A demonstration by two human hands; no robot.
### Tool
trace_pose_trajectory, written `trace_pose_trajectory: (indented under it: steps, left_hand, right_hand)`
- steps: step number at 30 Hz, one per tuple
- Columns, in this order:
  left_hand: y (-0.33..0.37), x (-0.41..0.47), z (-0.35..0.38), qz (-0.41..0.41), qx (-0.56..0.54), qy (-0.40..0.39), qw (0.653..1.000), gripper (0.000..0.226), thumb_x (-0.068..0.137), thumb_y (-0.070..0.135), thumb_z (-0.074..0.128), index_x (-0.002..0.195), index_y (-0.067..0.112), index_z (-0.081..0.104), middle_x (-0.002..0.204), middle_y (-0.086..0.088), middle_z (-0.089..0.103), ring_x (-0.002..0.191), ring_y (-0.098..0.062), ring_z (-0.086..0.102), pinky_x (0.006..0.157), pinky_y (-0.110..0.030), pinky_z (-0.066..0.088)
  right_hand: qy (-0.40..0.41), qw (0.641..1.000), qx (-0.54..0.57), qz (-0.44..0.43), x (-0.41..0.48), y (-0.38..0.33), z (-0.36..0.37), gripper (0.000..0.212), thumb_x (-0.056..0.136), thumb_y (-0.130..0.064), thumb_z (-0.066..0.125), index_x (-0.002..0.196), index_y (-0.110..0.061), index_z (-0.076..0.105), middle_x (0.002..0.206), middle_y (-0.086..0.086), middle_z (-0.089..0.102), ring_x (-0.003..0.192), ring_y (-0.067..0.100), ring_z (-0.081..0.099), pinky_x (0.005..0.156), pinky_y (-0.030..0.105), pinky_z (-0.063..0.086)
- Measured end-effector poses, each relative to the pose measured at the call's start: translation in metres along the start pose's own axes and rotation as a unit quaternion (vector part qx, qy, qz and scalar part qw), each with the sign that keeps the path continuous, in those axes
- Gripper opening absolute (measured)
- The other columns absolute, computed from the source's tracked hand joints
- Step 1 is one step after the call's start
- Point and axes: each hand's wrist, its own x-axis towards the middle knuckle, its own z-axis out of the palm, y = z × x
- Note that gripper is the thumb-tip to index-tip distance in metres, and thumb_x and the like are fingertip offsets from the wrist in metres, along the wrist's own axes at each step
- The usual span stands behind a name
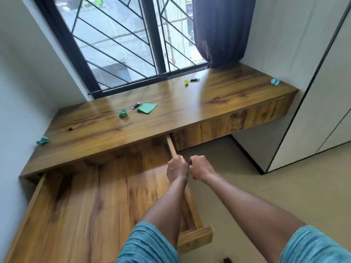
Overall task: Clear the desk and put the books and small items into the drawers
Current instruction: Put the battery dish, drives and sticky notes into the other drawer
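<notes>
The left hand [176, 168] curls its fingers over the open drawer [85, 205] side wall. The right hand [200, 168] has fingers curled tight; whether it holds anything cannot be told

On the wooden desk [171, 120] before me lie a flat green sheet [147, 107], a black stick [136, 105] just beside it and a green wad [123, 113] nearby. The drawer [85, 196] beneath stands pulled far out.

Glossy wooden desk [171, 111], drawer [85, 196].
</notes>
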Motion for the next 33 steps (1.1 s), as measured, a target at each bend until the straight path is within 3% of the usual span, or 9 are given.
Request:
trace_pose_trajectory:
  steps: [4, 9, 12, 16, 23, 33]
  left_hand:
    - [0.049, 0.016, 0.032, 0.037, -0.009, -0.012, 0.999, 0.032, 0.098, 0.025, 0.038, 0.101, 0.010, 0.067, 0.105, -0.013, 0.069, 0.098, -0.028, 0.064, 0.075, -0.029, 0.048]
    - [0.106, 0.051, 0.075, 0.067, 0.002, -0.020, 0.998, 0.031, 0.098, 0.026, 0.038, 0.102, 0.013, 0.065, 0.108, -0.011, 0.068, 0.100, -0.026, 0.064, 0.078, -0.029, 0.049]
    - [0.130, 0.071, 0.094, 0.089, 0.011, -0.008, 0.996, 0.031, 0.098, 0.025, 0.040, 0.121, 0.016, 0.058, 0.120, -0.008, 0.064, 0.111, -0.023, 0.061, 0.087, -0.029, 0.048]
    - [0.145, 0.093, 0.111, 0.097, 0.033, -0.033, 0.994, 0.049, 0.096, 0.023, 0.044, 0.143, 0.015, 0.035, 0.137, -0.008, 0.049, 0.126, -0.024, 0.048, 0.101, -0.034, 0.041]
    - [0.169, 0.161, 0.107, 0.146, 0.110, -0.034, 0.983, 0.050, 0.096, 0.017, 0.042, 0.144, 0.009, 0.032, 0.141, -0.013, 0.042, 0.125, -0.030, 0.045, 0.103, -0.034, 0.039]
    - [0.248, 0.325, 0.131, 0.118, 0.108, -0.004, 0.987, 0.048, 0.096, 0.016, 0.041, 0.142, 0.007, 0.034, 0.142, -0.013, 0.041, 0.131, -0.030, 0.038, 0.109, -0.033, 0.030]
  right_hand:
    - [0.024, 1.000, 0.007, 0.019, 0.036, 0.043, -0.037, 0.021, 0.092, -0.011, 0.043, 0.096, -0.007, 0.063, 0.090, 0.012, 0.069, 0.079, 0.024, 0.069, 0.074, 0.037, 0.058]
    - [0.037, 0.999, -0.033, 0.010, 0.088, 0.079, -0.081, 0.023, 0.094, -0.013, 0.042, 0.103, -0.006, 0.063, 0.105, 0.013, 0.067, 0.095, 0.028, 0.066, 0.076, 0.033, 0.051]
    - [0.044, 0.998, -0.030, -0.016, 0.120, 0.091, -0.102, 0.024, 0.094, -0.015, 0.043, 0.103, -0.005, 0.063, 0.110, 0.014, 0.065, 0.100, 0.029, 0.063, 0.083, 0.035, 0.052]
    - [0.028, 0.998, -0.049, -0.037, 0.149, 0.098, -0.115, 0.032, 0.097, -0.027, 0.041, 0.111, -0.004, 0.060, 0.116, 0.016, 0.059, 0.110, 0.031, 0.057, 0.091, 0.038, 0.048]
    - [0.033, 0.995, -0.056, -0.079, 0.224, 0.085, -0.130, 0.029, 0.094, -0.015, 0.044, 0.117, -0.004, 0.059, 0.121, 0.018, 0.059, 0.112, 0.031, 0.058, 0.093, 0.035, 0.047]
    - [0.056, 0.994, -0.045, -0.087, 0.413, 0.078, -0.184, 0.035, 0.088, -0.008, 0.046, 0.121, -0.005, 0.057, 0.126, 0.015, 0.052, 0.119, 0.033, 0.048, 0.095, 0.034, 0.043]
